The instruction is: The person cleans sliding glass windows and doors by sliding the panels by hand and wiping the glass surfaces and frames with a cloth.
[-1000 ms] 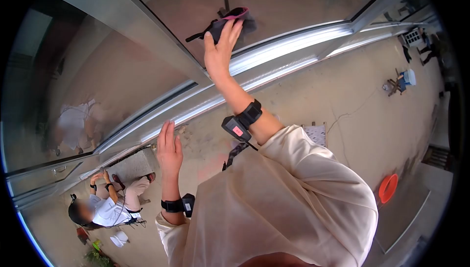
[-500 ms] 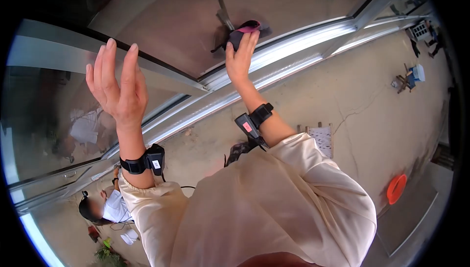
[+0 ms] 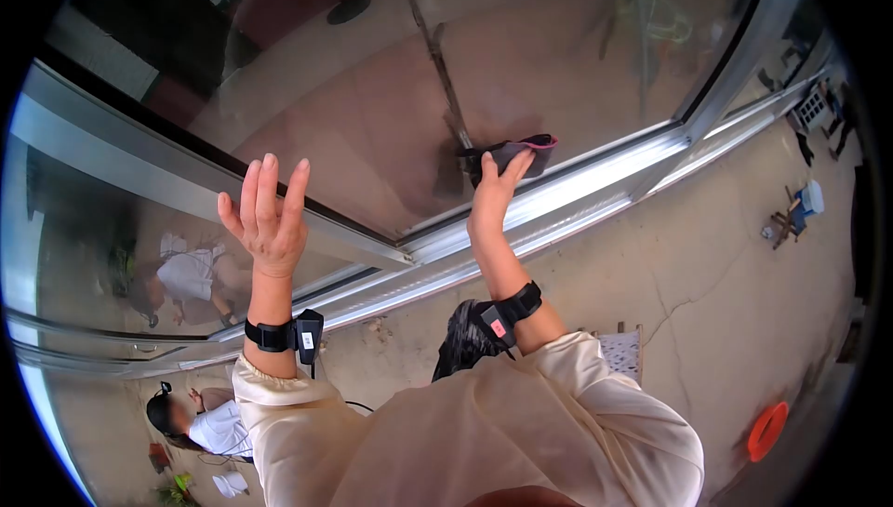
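My right hand (image 3: pixel 498 193) holds a dark grey cloth (image 3: pixel 507 155) with a pink edge against the lower part of the large glass pane (image 3: pixel 353 116), just above the silver sill (image 3: pixel 558 186). Thumb and fingers press on the cloth. My left hand (image 3: pixel 270 219) is raised with its fingers spread and nothing in it, in front of the metal window frame (image 3: pixel 344 235). Whether its fingertips touch the frame or glass I cannot tell. A long thin brown pole shape (image 3: pixel 437 60) shows in the glass above the cloth.
At the lower left sits a person in a white shirt (image 3: pixel 221 428), near a white bucket (image 3: pixel 230 483) and a plant (image 3: pixel 177 488). A red basin (image 3: pixel 767 432) stands at the lower right. Farther up are a small stool (image 3: pixel 791 220) and a patterned seat (image 3: pixel 621 353).
My left hand has risen from low by the sill to the window frame, its fingers now spread. My right hand and the cloth have shifted right along the bottom of the pane; the view has shifted too.
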The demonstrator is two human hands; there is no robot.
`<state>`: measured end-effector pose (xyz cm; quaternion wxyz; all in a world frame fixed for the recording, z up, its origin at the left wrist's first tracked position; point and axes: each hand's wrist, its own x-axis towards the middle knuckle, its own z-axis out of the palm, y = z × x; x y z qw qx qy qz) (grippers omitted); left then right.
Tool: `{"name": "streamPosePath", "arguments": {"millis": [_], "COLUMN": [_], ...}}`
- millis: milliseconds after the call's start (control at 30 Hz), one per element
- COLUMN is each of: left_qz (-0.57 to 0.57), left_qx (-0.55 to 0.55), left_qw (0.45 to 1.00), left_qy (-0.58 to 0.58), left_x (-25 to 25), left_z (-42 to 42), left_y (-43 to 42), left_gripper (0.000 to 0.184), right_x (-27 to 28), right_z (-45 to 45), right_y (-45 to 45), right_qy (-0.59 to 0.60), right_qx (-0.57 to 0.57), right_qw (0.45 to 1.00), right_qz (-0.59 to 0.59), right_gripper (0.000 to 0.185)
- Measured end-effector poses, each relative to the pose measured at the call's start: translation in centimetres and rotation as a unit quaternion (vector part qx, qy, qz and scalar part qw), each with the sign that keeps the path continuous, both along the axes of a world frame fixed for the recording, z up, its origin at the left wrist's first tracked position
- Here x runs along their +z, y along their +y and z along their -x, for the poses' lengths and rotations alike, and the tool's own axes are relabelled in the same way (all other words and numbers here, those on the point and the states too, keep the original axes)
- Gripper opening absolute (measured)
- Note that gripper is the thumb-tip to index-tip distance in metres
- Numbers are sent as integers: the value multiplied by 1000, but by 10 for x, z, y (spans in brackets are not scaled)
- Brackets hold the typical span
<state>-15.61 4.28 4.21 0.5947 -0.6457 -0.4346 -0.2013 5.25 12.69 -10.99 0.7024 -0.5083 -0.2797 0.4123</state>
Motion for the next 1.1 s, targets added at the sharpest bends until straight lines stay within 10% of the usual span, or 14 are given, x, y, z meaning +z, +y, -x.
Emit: {"name": "streamPosePath", "arguments": {"millis": [167,367,467,867,1100], "left_qz": [19,38,31,24,13], "left_qx": [-15,-24,4,-21,-29], "left_qw": [1000,999,999,999,999], "left_qy": [3,17,14,6,-4], "left_x": [1,1,-1,-3,-3], "left_z": [1,0,1,-1,-2], "left_y": [0,0,0,1,3], "left_gripper": [55,50,45,37,48], "right_x": [110,249,212,-130,-76], "right_z": [2,6,-10,6,0], "right_y": [22,42,55,15,29], "right_qy": [-308,-397,-466,-293,23], "right_qx": [-122,-239,-251,-121,-98], "right_qw": [915,778,731,948,992], "right_qz": [-229,-424,-430,28,72], "right_gripper": [67,46,46,57,60]}}
